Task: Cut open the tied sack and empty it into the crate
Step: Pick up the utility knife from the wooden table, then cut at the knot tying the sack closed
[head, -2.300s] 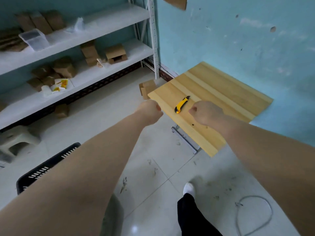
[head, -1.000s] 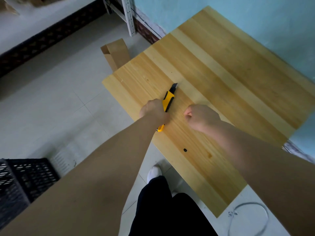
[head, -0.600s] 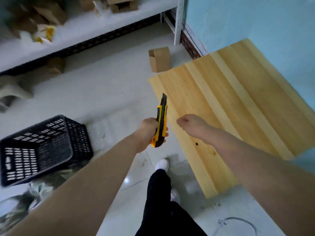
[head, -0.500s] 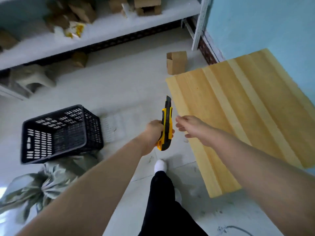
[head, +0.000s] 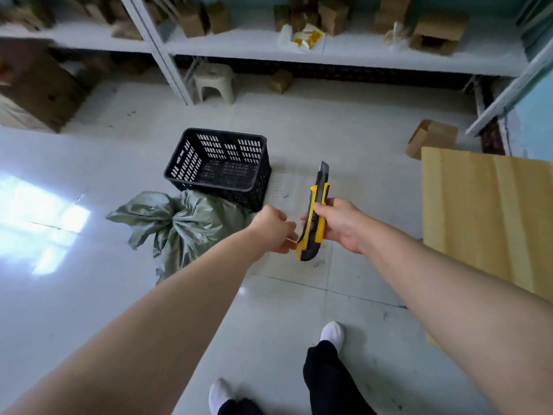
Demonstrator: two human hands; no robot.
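A yellow and black utility knife (head: 314, 217) stands upright in front of me, its blade pushed out at the top. My right hand (head: 341, 224) grips its middle. My left hand (head: 273, 232) is curled just left of the knife's lower end, fingertips close to it. A grey-green woven sack (head: 182, 229), tied at the neck, lies on the floor left of my hands. It leans against the front of a black slotted plastic crate (head: 221, 166), which looks empty.
A pale wooden table (head: 484, 220) fills the right side. White shelving (head: 299, 52) with cardboard boxes runs along the back, with a small plastic stool (head: 214, 82) under it. An open cardboard box (head: 431, 139) sits on the tiled floor. My feet are below.
My left hand picked the knife off the table, and I turned left toward the crate and sack. The knife has passed from my left hand into my right.
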